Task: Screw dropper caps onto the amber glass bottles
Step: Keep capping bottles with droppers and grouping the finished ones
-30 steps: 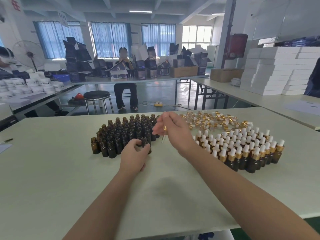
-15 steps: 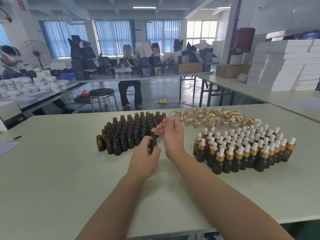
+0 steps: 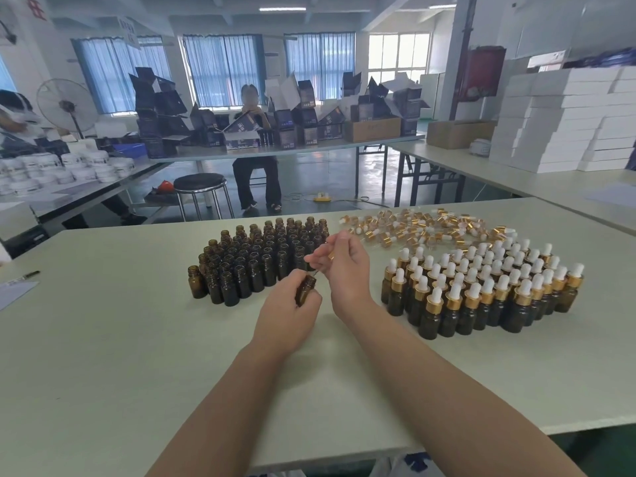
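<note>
Pale green-grey table [image 3: 103, 339] fills the lower half of the frame, inside a bright workshop with blue-curtained windows along the back wall. Near the middle of the frame the left hand [image 3: 285, 315] grips one amber bottle [image 3: 305, 290], fingers and thumb curled round its body. The bottle is tilted, with its open neck sticking out above the fingers and pointing up and to the right. The right hand [image 3: 344, 270] is just above and to the right of it, pinching a dropper cap [image 3: 331, 254] between thumb and fingertips. Only a sliver of the gold collar shows between the fingers, and the thin glass tube slants down to the left so that its tip sits right at the bottle's mouth. Whether the tip is already inside the neck cannot be told.

Behind the left hand, left of centre, stands a tight block of uncapped bottles [image 3: 261, 259]. At centre right a block of capped bottles [image 3: 481, 287] stands with gold collars and white bulbs. Beyond those, towards the table's far edge, lies a loose heap of dropper caps [image 3: 423, 228].

A pen [image 3: 29, 275] lies at the left edge of the table. Further back are a round stool [image 3: 199, 182], a seated person [image 3: 256, 160] at a table of dark cartons, a fan [image 3: 67, 105] at upper left, and stacked white boxes [image 3: 568, 122] at upper right
</note>
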